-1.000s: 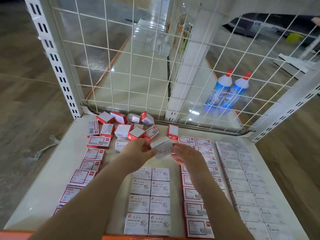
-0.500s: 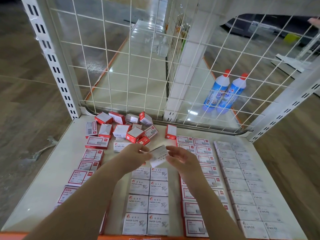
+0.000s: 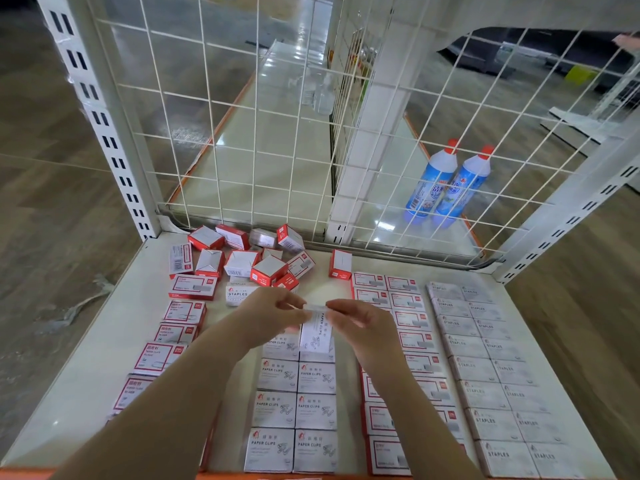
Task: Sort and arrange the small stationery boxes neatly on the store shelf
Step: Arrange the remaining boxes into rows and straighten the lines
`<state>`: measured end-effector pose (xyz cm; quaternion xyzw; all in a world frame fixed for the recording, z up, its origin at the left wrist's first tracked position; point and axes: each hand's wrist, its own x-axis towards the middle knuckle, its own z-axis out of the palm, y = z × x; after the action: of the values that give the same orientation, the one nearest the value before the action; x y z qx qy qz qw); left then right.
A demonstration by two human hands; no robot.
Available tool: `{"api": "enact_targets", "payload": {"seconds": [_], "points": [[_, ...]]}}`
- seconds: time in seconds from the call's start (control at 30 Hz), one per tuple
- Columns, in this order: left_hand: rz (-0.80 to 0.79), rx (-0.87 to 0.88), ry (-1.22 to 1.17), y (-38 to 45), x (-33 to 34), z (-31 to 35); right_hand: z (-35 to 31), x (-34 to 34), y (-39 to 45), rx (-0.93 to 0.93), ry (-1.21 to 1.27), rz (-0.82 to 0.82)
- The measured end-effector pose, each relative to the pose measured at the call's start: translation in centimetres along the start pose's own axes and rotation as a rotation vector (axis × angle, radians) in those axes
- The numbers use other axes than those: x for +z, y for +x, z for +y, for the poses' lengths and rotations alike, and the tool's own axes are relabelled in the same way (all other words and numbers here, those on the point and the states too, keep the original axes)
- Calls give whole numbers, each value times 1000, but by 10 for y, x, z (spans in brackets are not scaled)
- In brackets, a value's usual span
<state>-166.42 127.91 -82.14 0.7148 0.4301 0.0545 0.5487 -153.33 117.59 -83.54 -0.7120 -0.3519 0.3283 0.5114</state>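
Cardboard paper-clip box [image 3: 317, 332], white, rectangular, glossy print, pinched at its top edge btwn left hand [image 3: 273, 311] & right hand [image 3: 360, 323], hanging over paper-clip rows [image 3: 294, 410] on smooth shelf [image 3: 83, 375]

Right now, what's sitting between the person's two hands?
In the head view, a white paper clips box is pinched at its top edge between the left hand and the right hand, above the paper clips column.

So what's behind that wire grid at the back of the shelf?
Through the wire grid you see a glossy lower shelf, two blue bottles with red caps, and wood-look floor. A white post hides whatever stands directly behind it.
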Motion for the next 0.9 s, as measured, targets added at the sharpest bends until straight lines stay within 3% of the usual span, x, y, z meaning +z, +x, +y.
{"api": "enact_targets", "payload": {"seconds": [0.1, 0.23, 0.37, 0.57, 0.9], "points": [[36, -67, -102, 2, 1, 3, 1, -2, 0, 13, 27, -26], [137, -180, -395, 1, -2, 10, 8, 2, -6, 42, -3, -180], [180, -215, -515, -2, -2, 13, 9, 9, -4, 26, 54, -137], [87, -260, -486, -1, -2, 11, 9, 8, -2, -49, 21, -10], [4, -341, -325, 0, -3, 4, 17, 1, -3, -92, -87, -84]]}}
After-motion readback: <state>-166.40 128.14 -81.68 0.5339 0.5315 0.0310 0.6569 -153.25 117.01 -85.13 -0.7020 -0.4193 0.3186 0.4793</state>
